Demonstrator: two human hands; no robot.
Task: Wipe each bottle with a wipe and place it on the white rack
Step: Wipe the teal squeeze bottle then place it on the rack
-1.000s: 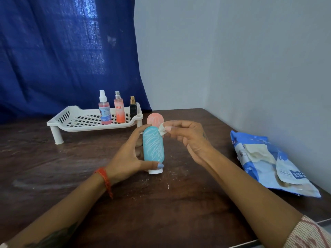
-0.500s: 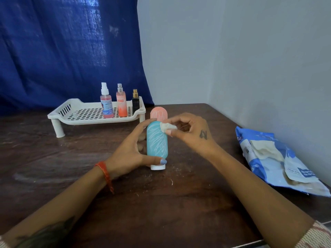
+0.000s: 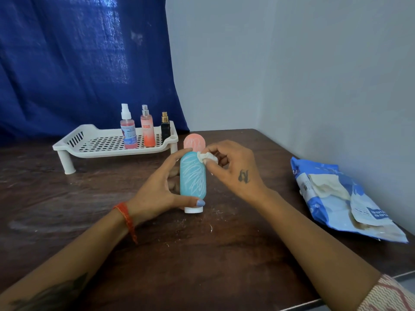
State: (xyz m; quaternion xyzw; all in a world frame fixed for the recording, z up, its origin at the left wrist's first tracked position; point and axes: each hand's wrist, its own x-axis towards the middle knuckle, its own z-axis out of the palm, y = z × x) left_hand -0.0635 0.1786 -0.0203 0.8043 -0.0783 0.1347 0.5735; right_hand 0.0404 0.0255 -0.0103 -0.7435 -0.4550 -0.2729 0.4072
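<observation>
Teal bottle (image 3: 192, 176): 1, left hand (image 3: 155, 194) grips | wipe (image 3: 206, 157): 1, right hand (image 3: 233, 169) pinches | racked bottles: 3

Dim, soft — perhaps window-lit

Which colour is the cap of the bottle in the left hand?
White cap, under the teal bottle; head view.

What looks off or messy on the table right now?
Small white crumbs lie scattered on the dark table around the teal bottle, likely wipe lint. The wipes pack lies open. The rack bottles stand upright.
</observation>
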